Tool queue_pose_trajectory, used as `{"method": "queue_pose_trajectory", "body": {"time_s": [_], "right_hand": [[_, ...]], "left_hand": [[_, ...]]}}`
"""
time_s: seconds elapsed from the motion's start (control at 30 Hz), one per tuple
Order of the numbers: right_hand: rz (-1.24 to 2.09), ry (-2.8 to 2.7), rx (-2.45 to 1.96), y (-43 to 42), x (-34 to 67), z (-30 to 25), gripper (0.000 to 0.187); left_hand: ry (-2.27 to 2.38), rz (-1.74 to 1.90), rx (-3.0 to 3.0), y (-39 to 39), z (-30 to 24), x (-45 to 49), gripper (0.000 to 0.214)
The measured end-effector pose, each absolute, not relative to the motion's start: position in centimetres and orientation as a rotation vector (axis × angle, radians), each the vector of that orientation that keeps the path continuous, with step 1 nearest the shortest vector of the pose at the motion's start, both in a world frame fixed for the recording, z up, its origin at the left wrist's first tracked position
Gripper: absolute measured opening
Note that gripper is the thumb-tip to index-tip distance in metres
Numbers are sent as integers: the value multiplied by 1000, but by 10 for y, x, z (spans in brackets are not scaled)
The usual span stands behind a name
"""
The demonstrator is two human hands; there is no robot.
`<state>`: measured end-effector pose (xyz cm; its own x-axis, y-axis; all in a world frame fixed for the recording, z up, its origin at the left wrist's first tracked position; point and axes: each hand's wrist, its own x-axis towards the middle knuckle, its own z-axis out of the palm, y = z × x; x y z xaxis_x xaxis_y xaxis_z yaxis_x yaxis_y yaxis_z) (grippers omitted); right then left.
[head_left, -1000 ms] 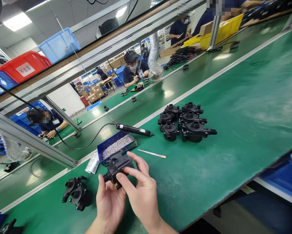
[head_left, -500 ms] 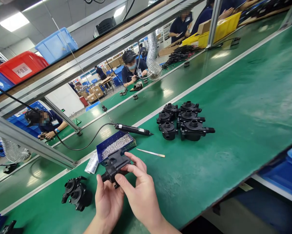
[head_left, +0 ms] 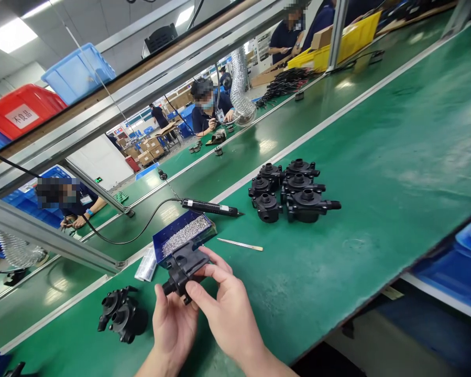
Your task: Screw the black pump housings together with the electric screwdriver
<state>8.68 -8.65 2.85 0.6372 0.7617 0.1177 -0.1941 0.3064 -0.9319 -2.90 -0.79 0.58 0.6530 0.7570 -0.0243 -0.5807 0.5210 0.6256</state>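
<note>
The black pump housing (head_left: pixel 184 267) is in the head view above the near part of the green table (head_left: pixel 376 157), just in front of a blue screw tray (head_left: pixel 182 235). The left hand (head_left: pixel 176 327) grips it from below, and the right hand (head_left: pixel 227 314) closes its fingers on the top. Similar housings (head_left: pixel 290 191) lie well apart to the right.

A factory assembly line: long green belts (head_left: pixel 396 131) run side by side under an aluminium frame (head_left: pixel 54 238), with identical black plastic housings (head_left: pixel 294 191) batched beside a corded electric screwdriver (head_left: pixel 209 208) and a tray of screws (head_left: pixel 159 242), a red bin (head_left: pixel 21 112) and a blue bin (head_left: pixel 76 73) shelved overhead, and uniformed workers (head_left: pixel 204 118) seated opposite
</note>
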Motion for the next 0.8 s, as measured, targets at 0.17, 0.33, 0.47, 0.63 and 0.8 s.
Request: {"method": "queue_pose_trajectory", "body": {"time_s": [0.17, 0.33, 0.47, 0.63, 0.8], "right_hand": [[762, -555, -957, -87, 82, 26, 10], [601, -583, -1030, -90, 78, 27, 4], [557, -546, -1022, -91, 75, 24, 7], [688, -432, -998, -86, 75, 16, 19], [1020, -247, -635, -82, 63, 2, 37]], "left_hand": [[327, 841, 654, -9, 9, -30, 35], [351, 823, 662, -11, 10, -30, 35], [450, 892, 731, -14, 10, -28, 40], [528, 1107, 937, -20, 18, -22, 39], [577, 1166, 1080, -21, 23, -21, 39]]}}
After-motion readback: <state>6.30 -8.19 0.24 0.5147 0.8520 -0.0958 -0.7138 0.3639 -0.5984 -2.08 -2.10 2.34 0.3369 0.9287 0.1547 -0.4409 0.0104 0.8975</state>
